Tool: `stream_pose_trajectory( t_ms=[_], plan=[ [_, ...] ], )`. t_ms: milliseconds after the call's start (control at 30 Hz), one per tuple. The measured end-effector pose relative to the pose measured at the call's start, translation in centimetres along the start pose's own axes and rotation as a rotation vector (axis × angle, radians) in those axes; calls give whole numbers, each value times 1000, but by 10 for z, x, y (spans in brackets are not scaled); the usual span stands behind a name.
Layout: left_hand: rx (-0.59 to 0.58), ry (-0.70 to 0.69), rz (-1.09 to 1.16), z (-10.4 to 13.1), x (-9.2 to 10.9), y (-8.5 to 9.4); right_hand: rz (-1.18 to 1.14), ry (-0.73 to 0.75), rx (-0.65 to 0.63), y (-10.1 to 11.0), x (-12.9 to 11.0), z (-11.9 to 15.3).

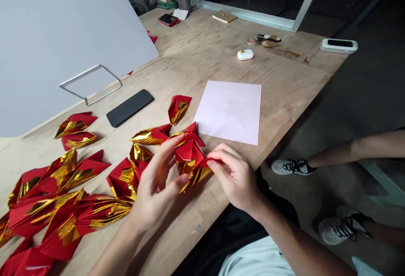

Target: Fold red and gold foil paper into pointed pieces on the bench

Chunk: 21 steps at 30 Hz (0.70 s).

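A red and gold folded paper piece (190, 151) is between my two hands near the table's front edge. My left hand (157, 183) curves round its left side, the index finger at the top red part and the thumb against the gold underside. On the other side, my right hand (232, 174) pinches a red corner of the same piece between thumb and fingers. Its lower gold folds are partly hidden by my left thumb. Just behind it lie another folded piece (152, 134) and a smaller one (179, 108).
Several red and gold folded pieces (47, 208) cover the table's left side. A pink-white square sheet (230, 111) lies beyond my right hand. Behind are a black phone (130, 108), a big white board (63, 35) with a metal handle, and a white case (245, 55). Another person's shoes (289, 167) show at right.
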<state>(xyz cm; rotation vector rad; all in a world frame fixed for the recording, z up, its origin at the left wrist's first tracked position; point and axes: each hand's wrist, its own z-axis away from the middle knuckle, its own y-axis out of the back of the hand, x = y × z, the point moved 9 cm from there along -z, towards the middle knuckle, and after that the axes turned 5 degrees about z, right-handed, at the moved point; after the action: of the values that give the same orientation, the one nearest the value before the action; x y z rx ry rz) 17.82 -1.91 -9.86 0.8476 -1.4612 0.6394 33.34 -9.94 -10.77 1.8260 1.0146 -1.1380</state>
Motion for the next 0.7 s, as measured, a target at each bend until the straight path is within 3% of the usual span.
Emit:
stream_pose_trajectory(
  t_ms=[100,267,467,700],
  plan=[
    [-144,-106,-79,-7,22,9,-34,21,-95,-6,-2,0],
    [-374,-282,-494,-9,46,7,-33,27,-204,-11,-5,-1],
    [-389,-358,-569,-8,56,-9,-36,62,-295,-18,-9,1],
    [-360,-274,-498,-7,42,-10,-67,62,-354,-21,-6,3]
  ],
)
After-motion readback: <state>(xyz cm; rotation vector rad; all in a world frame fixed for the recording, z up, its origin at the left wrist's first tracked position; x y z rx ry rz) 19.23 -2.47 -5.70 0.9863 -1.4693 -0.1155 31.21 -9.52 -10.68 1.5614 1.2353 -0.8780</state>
